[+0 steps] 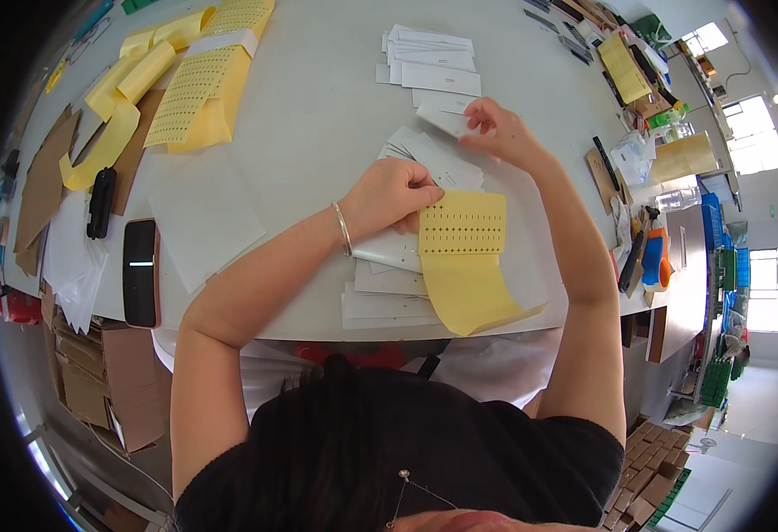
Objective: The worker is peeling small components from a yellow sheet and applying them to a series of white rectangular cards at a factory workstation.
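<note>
My left hand (392,193) pinches the upper left corner of a yellow perforated label sheet (462,232), which has rows of small dark marks. The sheet's plain lower part (473,288) curls toward the table's front edge. Under and beside that hand, a fanned pile of white cards (438,160) is partly hidden. Farther off, my right hand (506,135) has curled fingers at the end of a white card (442,119), which lies tilted below a stack of similar cards (433,58). More white cards (380,306) lie overlapping near the front edge.
Yellow label sheets (207,84) and curled yellow strips (123,106) lie at the far left. A phone (141,273), a black tool (102,202) and white sheets (203,213) are at left. Bottles, tape and tools crowd the right side, including an orange-and-blue roll (655,259).
</note>
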A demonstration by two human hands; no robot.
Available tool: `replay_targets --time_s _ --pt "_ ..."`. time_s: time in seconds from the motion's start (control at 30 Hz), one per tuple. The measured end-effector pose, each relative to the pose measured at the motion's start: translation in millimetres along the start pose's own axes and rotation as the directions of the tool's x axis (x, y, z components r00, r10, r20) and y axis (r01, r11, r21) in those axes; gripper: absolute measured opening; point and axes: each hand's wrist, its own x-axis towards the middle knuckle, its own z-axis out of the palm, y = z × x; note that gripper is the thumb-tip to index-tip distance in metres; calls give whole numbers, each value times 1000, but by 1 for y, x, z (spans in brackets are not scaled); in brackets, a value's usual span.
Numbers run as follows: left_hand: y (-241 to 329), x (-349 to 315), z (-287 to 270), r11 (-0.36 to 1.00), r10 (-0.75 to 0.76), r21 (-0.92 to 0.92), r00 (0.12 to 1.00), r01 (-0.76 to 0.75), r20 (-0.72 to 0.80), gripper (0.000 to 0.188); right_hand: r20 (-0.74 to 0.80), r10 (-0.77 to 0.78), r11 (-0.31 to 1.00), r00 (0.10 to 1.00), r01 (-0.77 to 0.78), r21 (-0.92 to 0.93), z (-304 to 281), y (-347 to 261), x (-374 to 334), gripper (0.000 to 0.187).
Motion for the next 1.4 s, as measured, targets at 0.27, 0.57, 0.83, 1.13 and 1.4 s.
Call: replay_targets --time_s 0.27,0.57,0.83,1.13,1.4 --pt "0 1 0 1000 -31 0 999 31 -15 23 122 -149 964 981 117 237 -1 -50 -54 13" --pt "-5 4 -1 997 -60 -58 998 59 -15 23 -21 -741 603 671 652 -459 22 -63 -69 8" --pt "-5 5 -5 995 -4 -98 996 -5 -94 27 -265 -362 928 894 373 -9 0 -16 3 7" --pt "-2 1 -1 1000 -1 -27 1000 1 -6 22 -279 -282 895 918 147 -422 18 21 54 13" --pt "-1 1 -3 997 41 63 999 -39 -23 27 -291 -360 867 886 203 -456 21 39 15 17"
